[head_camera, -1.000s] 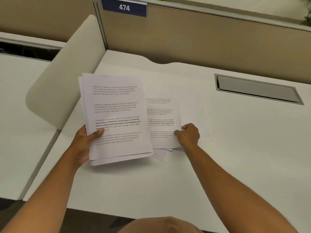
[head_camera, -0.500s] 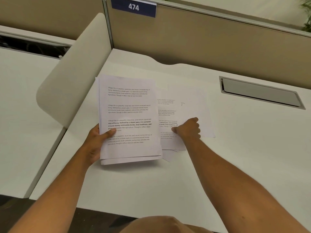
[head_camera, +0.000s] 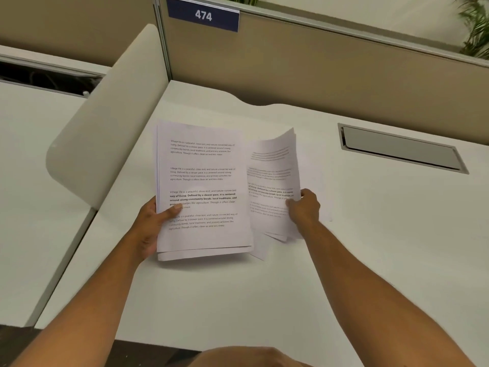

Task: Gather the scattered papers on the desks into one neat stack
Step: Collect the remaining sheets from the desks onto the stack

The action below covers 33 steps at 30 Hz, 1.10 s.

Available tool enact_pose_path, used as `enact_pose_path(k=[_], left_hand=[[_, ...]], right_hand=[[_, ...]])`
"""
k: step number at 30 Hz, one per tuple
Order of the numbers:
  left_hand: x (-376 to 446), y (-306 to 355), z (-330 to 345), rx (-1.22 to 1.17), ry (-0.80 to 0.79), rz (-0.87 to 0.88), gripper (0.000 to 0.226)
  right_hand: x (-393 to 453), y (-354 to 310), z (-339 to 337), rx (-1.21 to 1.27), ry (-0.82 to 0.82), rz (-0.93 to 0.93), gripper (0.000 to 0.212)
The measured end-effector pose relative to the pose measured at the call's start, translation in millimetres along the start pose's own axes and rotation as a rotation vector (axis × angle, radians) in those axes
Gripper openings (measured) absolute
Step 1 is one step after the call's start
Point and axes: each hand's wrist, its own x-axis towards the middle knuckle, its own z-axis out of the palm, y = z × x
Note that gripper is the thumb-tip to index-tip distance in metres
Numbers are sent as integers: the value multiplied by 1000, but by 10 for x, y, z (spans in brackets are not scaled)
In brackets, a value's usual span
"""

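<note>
My left hand (head_camera: 150, 226) grips a stack of printed white papers (head_camera: 203, 186) by its left edge, thumb on top, held just above the white desk (head_camera: 238, 300). Right beside it my right hand (head_camera: 304, 207) pinches the right edge of a second bunch of printed sheets (head_camera: 272, 181), which curl upward off the desk. The lower corners of a few sheets (head_camera: 260, 251) poke out under both bunches. Another pale sheet (head_camera: 315, 181) seems to lie flat on the desk behind my right hand, hard to make out.
A curved beige divider (head_camera: 105, 133) stands at the desk's left edge, with another white desk (head_camera: 29, 197) beyond it. A tan partition (head_camera: 330, 67) with a blue "474" sign (head_camera: 203, 15) closes the back. A grey cable flap (head_camera: 402, 149) sits at the right rear.
My right hand has gone from pressing on the flat sheets to gripping their right edge and lifting them, so they now curl up. The left-hand stack stays held beside them.
</note>
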Motion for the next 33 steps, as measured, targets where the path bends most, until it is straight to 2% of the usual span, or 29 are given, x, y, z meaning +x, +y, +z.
enact_pose_path(k=[5,9,12,15,18,23,29,33], left_hand=[[67,53,67,2,-1,7,56],[147,64,90,5,9,-4,45],[196,82,149,12,0,-13,42],[235,91,258,19,-24,-15,46],[240,132,415,24,-72,-29,56],[231,178,734,17,-106,-39,38],[114,221,1049,-22,-109,-89,42],[37,268,1154,-5,-95,-149,56]], right_hand=[[-21,79,-403,231,57,-120,37],[-4,137,-882,403,138,-161,21],[-43,128,-1162,485,71,-172,12],[-129,61,-1275,542,-42,-198,23],[-251,-60,-1229,518,-95,-241,32],[-459,-222,-841,438,-166,-274,30],[-563,-249,-508,462,-183,-215,19],[-538,-234,-502,508,-264,-222,27]])
